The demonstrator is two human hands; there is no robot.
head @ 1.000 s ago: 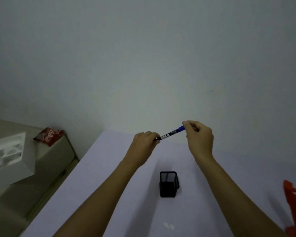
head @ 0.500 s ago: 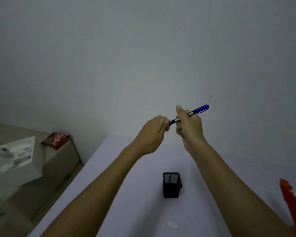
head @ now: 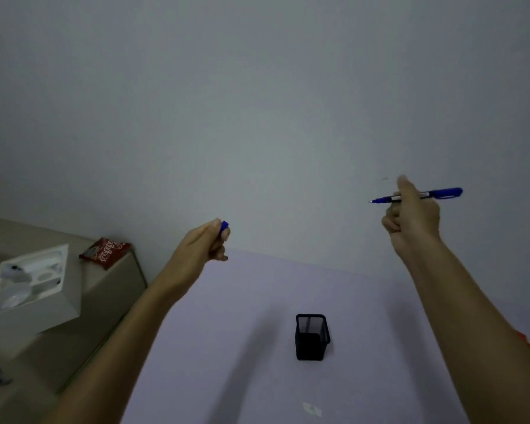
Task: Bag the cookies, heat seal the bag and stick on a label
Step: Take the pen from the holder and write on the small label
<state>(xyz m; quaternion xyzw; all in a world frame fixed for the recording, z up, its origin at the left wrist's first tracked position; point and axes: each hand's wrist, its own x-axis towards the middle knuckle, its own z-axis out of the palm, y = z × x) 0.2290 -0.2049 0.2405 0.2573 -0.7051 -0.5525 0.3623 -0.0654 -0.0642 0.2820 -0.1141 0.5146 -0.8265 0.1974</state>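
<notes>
My right hand (head: 412, 223) is raised at the right and grips a blue pen (head: 441, 193), held level with its bare tip pointing left. My left hand (head: 204, 244) is raised left of centre with its fingers closed on the pen's blue cap (head: 224, 227), only the cap's end showing. The two hands are far apart, both above the far edge of the pale table (head: 257, 301). A small white label-like scrap (head: 312, 410) lies on the table near its front. No cookies or bag are in view.
A black mesh pen holder (head: 311, 338) stands on the table between my forearms. To the left, a lower beige surface (head: 110, 289) carries a white box (head: 31, 289) and a red snack packet (head: 106, 250). An orange-red object (head: 525, 341) peeks out behind my right forearm. A plain wall fills the background.
The cap has come off the pen. My hands, together half a second ago, have moved apart: the left with the cap to the left, the right with the pen to the right.
</notes>
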